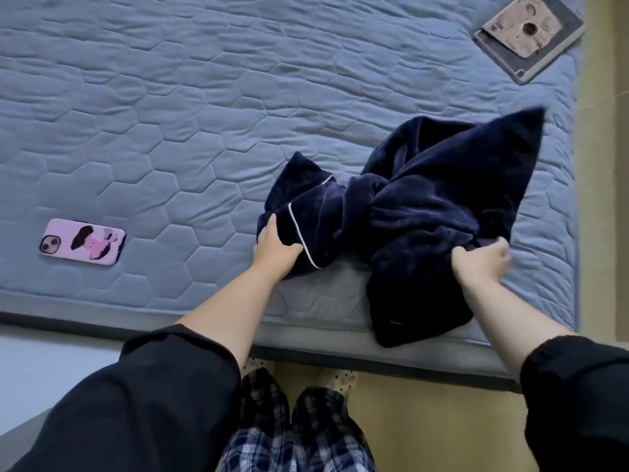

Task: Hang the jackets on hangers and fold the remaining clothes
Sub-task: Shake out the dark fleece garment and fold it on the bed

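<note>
A dark navy fleece garment with thin white piping lies bunched on the blue quilted mattress, near its front right corner. One end hangs over the mattress edge. My left hand grips the piped left part of the garment. My right hand pinches a fold on its right side. A pointed corner of the cloth sticks up at the far right, blurred.
A pink-cased phone lies on the mattress at the left. A tablet in a grey case sits at the far right corner. Yellowish floor runs along the right side and in front, where my plaid-trousered legs stand.
</note>
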Demonstrator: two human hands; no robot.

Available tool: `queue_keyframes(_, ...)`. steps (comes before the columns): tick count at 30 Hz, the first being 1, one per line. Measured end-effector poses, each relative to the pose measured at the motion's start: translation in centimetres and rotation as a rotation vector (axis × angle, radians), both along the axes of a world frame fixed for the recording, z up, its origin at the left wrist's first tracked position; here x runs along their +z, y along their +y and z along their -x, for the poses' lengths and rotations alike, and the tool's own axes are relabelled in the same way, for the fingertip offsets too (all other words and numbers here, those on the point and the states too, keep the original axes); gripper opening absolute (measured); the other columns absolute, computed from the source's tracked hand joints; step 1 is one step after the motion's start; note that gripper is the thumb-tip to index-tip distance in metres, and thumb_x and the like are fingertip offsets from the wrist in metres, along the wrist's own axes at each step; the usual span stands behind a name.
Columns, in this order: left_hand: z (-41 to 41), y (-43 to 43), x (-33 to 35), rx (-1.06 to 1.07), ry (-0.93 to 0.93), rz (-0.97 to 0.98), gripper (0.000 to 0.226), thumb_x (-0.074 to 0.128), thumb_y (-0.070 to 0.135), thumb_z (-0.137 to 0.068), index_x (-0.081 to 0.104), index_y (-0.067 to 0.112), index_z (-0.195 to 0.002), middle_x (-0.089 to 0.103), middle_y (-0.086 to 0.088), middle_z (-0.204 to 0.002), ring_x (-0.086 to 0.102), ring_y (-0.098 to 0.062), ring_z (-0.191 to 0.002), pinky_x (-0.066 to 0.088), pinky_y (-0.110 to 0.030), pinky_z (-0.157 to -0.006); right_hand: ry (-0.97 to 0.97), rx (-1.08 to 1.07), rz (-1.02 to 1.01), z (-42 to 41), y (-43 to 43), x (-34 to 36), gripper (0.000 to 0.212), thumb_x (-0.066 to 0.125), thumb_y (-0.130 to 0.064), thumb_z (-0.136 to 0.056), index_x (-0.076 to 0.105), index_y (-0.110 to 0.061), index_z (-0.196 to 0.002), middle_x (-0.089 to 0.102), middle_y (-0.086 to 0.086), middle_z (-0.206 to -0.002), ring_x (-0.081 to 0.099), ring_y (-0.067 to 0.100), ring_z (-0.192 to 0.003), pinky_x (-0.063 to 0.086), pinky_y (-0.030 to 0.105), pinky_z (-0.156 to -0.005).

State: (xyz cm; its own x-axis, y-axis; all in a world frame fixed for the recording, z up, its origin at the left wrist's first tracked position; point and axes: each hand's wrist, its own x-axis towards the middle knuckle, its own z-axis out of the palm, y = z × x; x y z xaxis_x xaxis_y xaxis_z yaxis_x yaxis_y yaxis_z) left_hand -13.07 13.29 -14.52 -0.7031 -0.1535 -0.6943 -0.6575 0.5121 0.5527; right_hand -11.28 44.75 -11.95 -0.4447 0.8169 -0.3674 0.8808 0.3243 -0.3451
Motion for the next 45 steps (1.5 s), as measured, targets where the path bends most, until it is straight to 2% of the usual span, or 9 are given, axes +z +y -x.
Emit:
queue_keyframes(8, 0.4, 3.4, -1.9, -0.592, 0.169, 0.386, 0.117, 0.074, 0.056, -0.069, -0.011, 0.041, -0.148, -0.013, 0.003, -0.159, -0.005, -0.025, -0.146, 0.017, -0.062, -0.11, -0.376, 0.69, -0.033, -0.8, -3.8, -3.3, 0.103, 0.071, -0.024, -0.076, 0.001, -0.037, -0.15, 0.022, 0.014, -0.149, 0.034, 0.037, -0.128, 0.041, 0.043, -0.097)
queue_keyframes(13, 1.9, 6.6, -1.3, -0.654, 0.271, 0.383, 0.12, 0.074, 0.057, -0.068, -0.014, 0.039, -0.147, -0.011, 0.0, -0.16, 0.001, -0.025, -0.146, 0.017, -0.058, -0.111, -0.447, 1.043, 0.252, -0.4, -3.0, -1.5, 0.048, 0.053, -0.008, -0.076, 0.063, -0.027, -0.118, 0.066, 0.002, -0.11, 0.061, 0.023, -0.098, 0.052, 0.033, -0.083)
queue_keyframes(18, 2.7, 7.8, 0.3, -0.514, 0.117, 0.074, 0.093, 0.065, 0.019, -0.078, 0.008, 0.032, -0.151, 0.052, -0.011, -0.132, 0.057, -0.03, -0.109, 0.044, -0.031, -0.081, -0.775, 1.099, 0.107, -2.7, -2.2, 0.0, 0.029, 0.048, -0.01, -0.083, 0.065, -0.026, -0.101, 0.057, 0.004, -0.115, 0.049, 0.027, -0.113, 0.041, 0.037, -0.095)
queue_keyframes(21, 1.9, 7.8, 1.7, -0.583, 0.084, 0.125, 0.036, 0.052, 0.01, -0.079, 0.063, 0.023, -0.111, 0.068, -0.005, -0.101, 0.063, -0.027, -0.095, 0.05, -0.03, -0.072, -0.612, 1.063, -0.285, -3.1, -2.9, 0.6, 0.045, 0.061, -0.015, -0.081, 0.048, -0.013, -0.124, 0.04, 0.011, -0.135, 0.041, 0.03, -0.119, 0.036, 0.04, -0.098)
queue_keyframes(24, 1.2, 6.9, 2.8, -0.559, -0.047, -0.117, 0.026, 0.045, 0.001, -0.075, 0.065, 0.015, -0.066, 0.056, 0.0, -0.057, 0.055, -0.017, -0.056, 0.042, -0.021, -0.047, -0.311, 1.254, -0.353, -2.0, -4.9, 0.7, 0.093, 0.072, -0.018, -0.071, 0.02, -0.025, -0.148, 0.008, 0.014, -0.156, 0.016, 0.033, -0.14, 0.017, 0.048, -0.113)
queue_keyframes(28, 2.1, 3.2, 4.0, -0.486, -0.123, -0.176, 0.047, 0.045, -0.006, -0.081, 0.068, 0.027, -0.058, 0.06, 0.013, -0.06, 0.055, 0.0, -0.059, 0.036, -0.013, -0.049, -0.407, 1.568, -0.331, -1.4, -7.8, 0.2, 0.052, 0.053, -0.009, -0.084, 0.043, -0.024, -0.132, 0.045, 0.007, -0.139, 0.027, 0.027, -0.138, 0.0, 0.055, -0.115)
queue_keyframes(31, 3.6, -1.3, 3.9, 0.124, -0.047, -0.001, 0.034, 0.044, 0.004, -0.094, 0.061, 0.005, -0.123, 0.061, -0.016, -0.123, 0.059, -0.023, -0.11, 0.044, -0.024, -0.075, -0.358, 1.489, -0.43, -2.5, -7.6, 0.5, 0.031, 0.052, -0.009, -0.084, 0.049, -0.018, -0.114, 0.064, 0.003, -0.104, 0.056, 0.025, -0.102, 0.028, 0.041, -0.105)
queue_keyframes(35, 5.0, -7.5, 4.9, 0.709, 0.065, -0.071, 0.038, 0.039, 0.01, -0.096, 0.048, 0.005, -0.133, 0.057, -0.014, -0.121, 0.05, -0.018, -0.09, 0.044, -0.029, -0.073, -0.449, 1.321, -0.436, -6.3, -4.8, 2.4, 0.035, 0.05, -0.012, -0.089, 0.048, -0.019, -0.123, 0.059, 0.004, -0.107, 0.052, 0.026, -0.101, 0.036, 0.035, -0.08)
queue_keyframes(45, 1.2, 3.0, 12.8, -0.372, -0.104, -0.241, 0.045, 0.054, 0.029, -0.095, 0.046, 0.018, -0.138, 0.052, -0.003, -0.136, 0.049, -0.02, -0.124, 0.038, -0.025, -0.093, 0.049, 0.799, 0.284, -8.1, -5.2, 9.9, 0.03, 0.042, 0.017, -0.073, 0.065, 0.0, -0.082, 0.064, 0.012, -0.087, 0.058, 0.025, -0.086, 0.043, 0.031, -0.07)
